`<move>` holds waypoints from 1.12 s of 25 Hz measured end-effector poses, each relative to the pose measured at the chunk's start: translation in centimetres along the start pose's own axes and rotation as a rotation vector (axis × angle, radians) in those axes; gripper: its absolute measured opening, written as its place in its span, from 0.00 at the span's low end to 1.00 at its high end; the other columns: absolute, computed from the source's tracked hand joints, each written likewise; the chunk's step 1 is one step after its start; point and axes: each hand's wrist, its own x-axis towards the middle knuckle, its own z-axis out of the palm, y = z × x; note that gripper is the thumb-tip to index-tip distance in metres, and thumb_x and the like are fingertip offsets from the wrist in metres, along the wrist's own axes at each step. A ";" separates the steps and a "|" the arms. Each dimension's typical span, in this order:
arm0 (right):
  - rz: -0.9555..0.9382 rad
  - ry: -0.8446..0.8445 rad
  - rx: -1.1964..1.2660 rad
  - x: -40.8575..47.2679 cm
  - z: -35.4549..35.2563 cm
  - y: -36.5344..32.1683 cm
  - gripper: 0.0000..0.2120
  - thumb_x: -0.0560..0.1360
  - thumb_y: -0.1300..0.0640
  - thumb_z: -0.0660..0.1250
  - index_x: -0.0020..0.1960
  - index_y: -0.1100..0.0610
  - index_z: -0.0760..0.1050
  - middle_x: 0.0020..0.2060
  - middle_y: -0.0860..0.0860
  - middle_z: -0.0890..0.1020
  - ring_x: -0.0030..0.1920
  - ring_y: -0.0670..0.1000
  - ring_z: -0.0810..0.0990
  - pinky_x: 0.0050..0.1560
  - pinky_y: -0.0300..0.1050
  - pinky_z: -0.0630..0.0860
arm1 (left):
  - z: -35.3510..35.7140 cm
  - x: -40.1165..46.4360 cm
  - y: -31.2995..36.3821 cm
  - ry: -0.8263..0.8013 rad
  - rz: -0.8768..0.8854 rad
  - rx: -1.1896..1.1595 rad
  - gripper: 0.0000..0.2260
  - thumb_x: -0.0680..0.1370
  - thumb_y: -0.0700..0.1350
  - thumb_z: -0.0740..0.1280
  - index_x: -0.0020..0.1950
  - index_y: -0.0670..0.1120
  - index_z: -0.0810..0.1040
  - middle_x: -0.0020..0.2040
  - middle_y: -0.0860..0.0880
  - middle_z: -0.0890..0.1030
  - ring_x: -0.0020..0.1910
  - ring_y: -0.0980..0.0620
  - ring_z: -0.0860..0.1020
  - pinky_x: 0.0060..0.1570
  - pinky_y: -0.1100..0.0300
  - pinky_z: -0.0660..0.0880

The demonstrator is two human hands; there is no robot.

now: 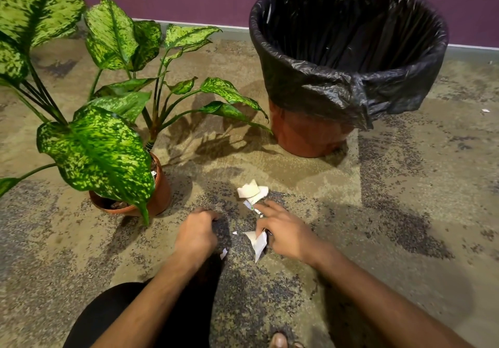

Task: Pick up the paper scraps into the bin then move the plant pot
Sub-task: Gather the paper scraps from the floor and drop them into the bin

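White paper scraps (252,191) lie in a small heap on the speckled carpet, just beyond my hands. My right hand (283,230) holds a folded white scrap (259,243) under its thumb, while its index finger reaches out and touches the near edge of the heap. My left hand (195,233) is curled, knuckles up, and a small white scrap (223,253) shows at its lower edge. The bin (348,59), brown with a black liner, stands open at the back right. The plant pot (159,196), terracotta with big spotted green leaves, stands to the left.
A purple wall with a pale skirting runs along the back. A tiny white scrap (485,110) lies far right beside the bin. My knee in dark cloth (113,318) and a toe (279,341) are at the bottom. Plant leaves (232,94) stretch towards the bin.
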 end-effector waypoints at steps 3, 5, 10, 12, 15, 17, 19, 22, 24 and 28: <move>-0.071 0.133 -0.030 -1.3 1.6 -0.9 0.22 0.70 0.70 0.64 0.56 0.49 0.76 0.72 0.47 0.68 0.73 0.52 0.64 0.73 0.52 0.63 | -0.2 -0.1 -0.4 -0.061 0.058 0.019 0.24 0.74 0.33 0.66 0.67 0.52 0.73 0.66 0.49 0.71 0.59 0.52 0.75 0.50 0.69 0.69; -0.169 0.205 -0.085 -1.9 2.8 -1.4 0.23 0.68 0.74 0.64 0.58 0.54 0.77 0.64 0.50 0.77 0.65 0.51 0.74 0.66 0.49 0.73 | 0.1 -0.4 -0.4 -0.156 0.160 0.013 0.28 0.73 0.33 0.68 0.69 0.55 0.70 0.68 0.51 0.68 0.62 0.51 0.72 0.60 0.63 0.72; -0.240 0.278 -0.142 -2.6 3.1 -1.9 0.17 0.67 0.72 0.69 0.51 0.56 0.80 0.45 0.50 0.84 0.45 0.49 0.80 0.47 0.43 0.81 | 1.3 -0.9 -0.4 -0.217 0.341 0.139 0.32 0.73 0.33 0.68 0.73 0.55 0.65 0.66 0.54 0.66 0.61 0.52 0.72 0.62 0.60 0.72; -0.198 0.219 -0.086 -2.8 1.9 -1.9 0.17 0.71 0.73 0.65 0.53 0.57 0.80 0.48 0.51 0.83 0.48 0.50 0.80 0.52 0.46 0.80 | 1.5 -0.8 -0.7 -0.217 0.379 0.124 0.29 0.74 0.37 0.70 0.71 0.54 0.68 0.64 0.57 0.68 0.61 0.55 0.73 0.64 0.60 0.71; -0.105 0.313 0.036 -3.5 -2.2 -2.1 0.16 0.73 0.71 0.63 0.53 0.56 0.81 0.49 0.51 0.84 0.48 0.48 0.81 0.53 0.44 0.80 | 1.6 -0.7 -1.2 -0.203 0.443 0.082 0.21 0.74 0.43 0.71 0.66 0.52 0.75 0.58 0.60 0.72 0.57 0.60 0.74 0.63 0.69 0.68; -0.053 0.451 0.095 -3.9 -6.7 -2.8 0.12 0.73 0.68 0.66 0.51 0.55 0.82 0.50 0.50 0.84 0.47 0.48 0.81 0.50 0.42 0.81 | 1.9 -0.5 -1.4 -0.179 0.453 0.047 0.17 0.75 0.43 0.71 0.63 0.51 0.78 0.59 0.59 0.75 0.57 0.61 0.75 0.62 0.73 0.66; -0.110 0.672 0.168 -4.4 -12.1 -4.1 0.10 0.71 0.70 0.71 0.48 0.58 0.82 0.47 0.54 0.84 0.45 0.50 0.82 0.46 0.42 0.82 | 2.0 -0.5 -1.3 -0.155 0.466 0.030 0.13 0.75 0.43 0.70 0.59 0.50 0.81 0.57 0.57 0.78 0.55 0.62 0.76 0.62 0.72 0.67; -0.217 1.036 0.100 -5.0 -19.9 -5.4 0.07 0.69 0.66 0.74 0.45 0.59 0.83 0.44 0.54 0.85 0.43 0.49 0.82 0.43 0.38 0.78 | 2.0 -0.4 -1.2 -0.101 0.486 -0.006 0.06 0.75 0.40 0.70 0.50 0.47 0.85 0.48 0.56 0.80 0.45 0.64 0.75 0.58 0.66 0.73; -0.204 1.164 0.042 -4.6 -24.1 -5.4 0.05 0.70 0.62 0.72 0.46 0.57 0.83 0.43 0.51 0.85 0.43 0.46 0.81 0.42 0.38 0.77 | 1.9 -0.6 -1.0 -0.074 0.464 0.003 0.05 0.75 0.40 0.69 0.46 0.48 0.84 0.45 0.57 0.79 0.43 0.62 0.76 0.56 0.65 0.74; 0.072 1.130 -0.076 -2.1 -29.1 -2.9 0.08 0.72 0.57 0.69 0.49 0.52 0.82 0.45 0.51 0.85 0.45 0.49 0.81 0.43 0.41 0.74 | 2.4 -0.9 -0.7 -0.074 0.441 0.119 0.05 0.79 0.43 0.64 0.46 0.50 0.79 0.45 0.57 0.75 0.45 0.59 0.76 0.54 0.61 0.76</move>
